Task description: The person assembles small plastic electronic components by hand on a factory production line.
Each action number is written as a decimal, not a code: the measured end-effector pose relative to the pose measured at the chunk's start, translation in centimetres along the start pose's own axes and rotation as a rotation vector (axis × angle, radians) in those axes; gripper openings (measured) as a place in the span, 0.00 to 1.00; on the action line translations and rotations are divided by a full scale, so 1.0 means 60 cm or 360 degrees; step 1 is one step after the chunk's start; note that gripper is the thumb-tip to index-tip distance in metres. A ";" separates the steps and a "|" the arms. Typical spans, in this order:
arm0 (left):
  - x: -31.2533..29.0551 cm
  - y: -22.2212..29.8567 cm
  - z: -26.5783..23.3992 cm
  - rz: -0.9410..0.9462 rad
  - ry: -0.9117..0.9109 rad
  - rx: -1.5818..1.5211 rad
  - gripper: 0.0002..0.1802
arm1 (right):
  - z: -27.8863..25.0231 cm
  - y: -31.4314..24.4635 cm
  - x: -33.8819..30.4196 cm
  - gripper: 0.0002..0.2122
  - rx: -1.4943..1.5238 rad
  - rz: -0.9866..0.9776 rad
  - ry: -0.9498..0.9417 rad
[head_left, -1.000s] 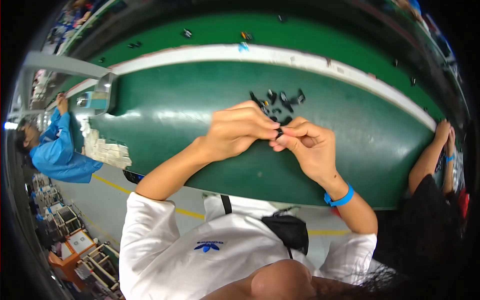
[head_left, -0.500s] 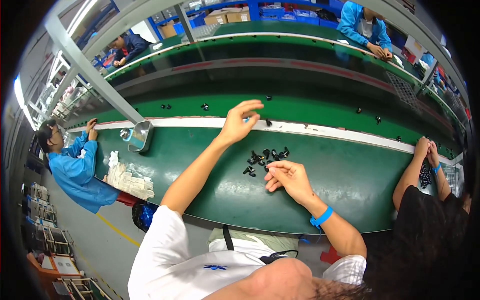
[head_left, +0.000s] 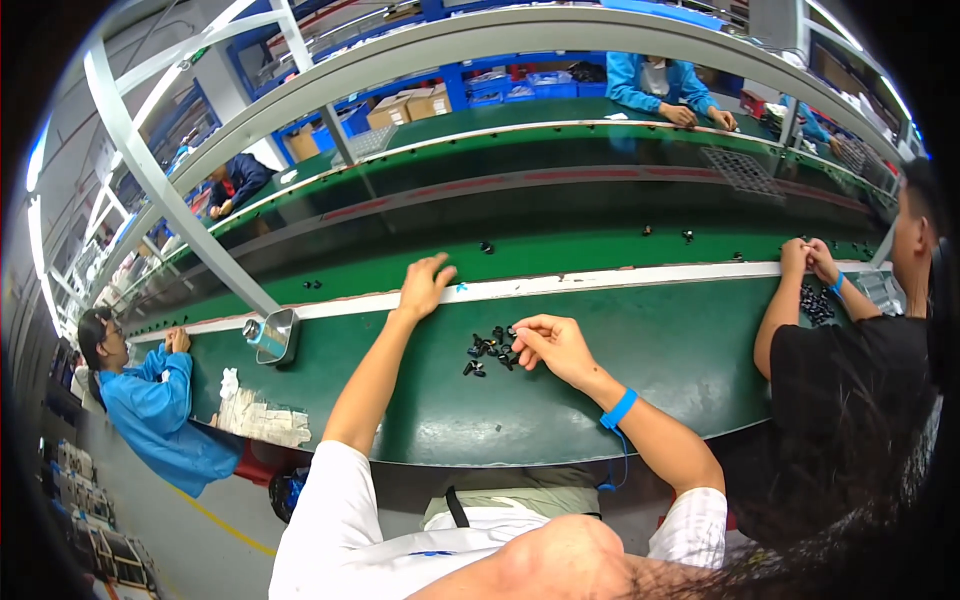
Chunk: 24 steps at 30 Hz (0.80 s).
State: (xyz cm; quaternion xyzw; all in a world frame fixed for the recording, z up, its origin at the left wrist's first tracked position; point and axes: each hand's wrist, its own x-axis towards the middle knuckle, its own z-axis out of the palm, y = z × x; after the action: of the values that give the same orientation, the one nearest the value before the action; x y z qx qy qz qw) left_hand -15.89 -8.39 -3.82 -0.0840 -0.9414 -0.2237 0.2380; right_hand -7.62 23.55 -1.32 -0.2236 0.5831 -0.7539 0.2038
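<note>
My left hand (head_left: 427,287) is over the white rail (head_left: 520,288) between my table and the green conveyor belt. Its fingers are loosely apart, with nothing visible in them. My right hand (head_left: 557,350) hovers at the right side of a loose pile of small black parts (head_left: 488,348) on the green tabletop (head_left: 640,360). Thumb and forefinger are pinched together there; what lies between them, if anything, is too small to make out. On the belt past my left hand sits another small black part (head_left: 487,248).
A metal bin (head_left: 280,337) with a bottle (head_left: 257,332) stands by a frame post at left. Pale gloves (head_left: 262,418) lie on the table's left end. Co-workers sit at left (head_left: 165,400), right (head_left: 850,390) and across the green belt (head_left: 580,245). A grey beam (head_left: 500,30) crosses overhead.
My view has tilted upward and turned a little to the right. My left hand has lowered toward the rail and shifted left. The right hand stays pinched beside the pile.
</note>
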 end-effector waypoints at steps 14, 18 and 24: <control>-0.153 0.145 -0.062 0.0319 0.0197 -0.0431 0.09 | -0.114 0.004 0.051 0.10 -0.1111 -0.0541 0.0557; -0.137 0.145 -0.046 0.0240 0.0351 -0.0558 0.12 | -0.138 0.009 0.043 0.09 -0.1106 -0.0596 0.0644; -0.123 0.136 -0.028 -0.0191 0.0702 -0.0320 0.29 | -0.129 -0.018 0.023 0.20 -0.1768 -0.0554 0.1103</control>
State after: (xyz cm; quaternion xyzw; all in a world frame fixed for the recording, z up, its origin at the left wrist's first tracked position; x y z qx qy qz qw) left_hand -6.59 -2.31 -2.94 -0.0004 -0.8431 -0.3430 0.4143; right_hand -13.22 29.12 -1.86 -0.1310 0.8712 -0.3924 -0.2643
